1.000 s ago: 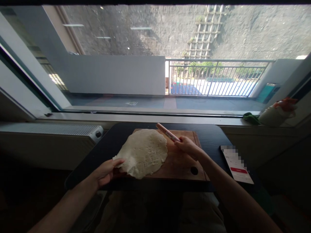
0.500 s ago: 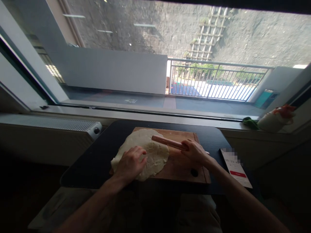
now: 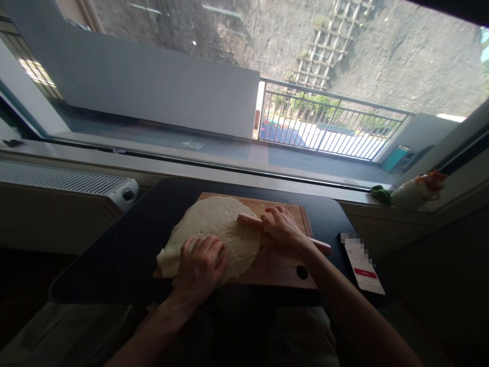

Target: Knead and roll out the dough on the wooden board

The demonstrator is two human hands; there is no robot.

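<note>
A large, thin sheet of pale dough (image 3: 214,214) covers the left part of a wooden cutting board (image 3: 284,267) and reaches past its left edge. My left hand (image 3: 202,262) is on the near side of the dough, its fingers bent down into it and the fingertips hidden. A light wooden rolling pin (image 3: 321,245) lies slantwise, its left end over the dough's right part and its right end beyond the board. Across the middle of the pin is my right hand (image 3: 284,227), fingers curved loosely over it.
The board sits on a black table (image 3: 103,260) with rounded corners. A phone (image 3: 364,270) with a lit screen lies at the right. Behind the table runs a window sill (image 3: 229,178) holding a pale pot (image 3: 408,194) and a green cloth-like item (image 3: 381,194). A radiator (image 3: 69,178) stands left.
My right hand has slid leftward along the rolling pin toward its middle, uncovering the pin's right end. My left hand has shifted slightly on the dough. The whole view has tilted and moved.
</note>
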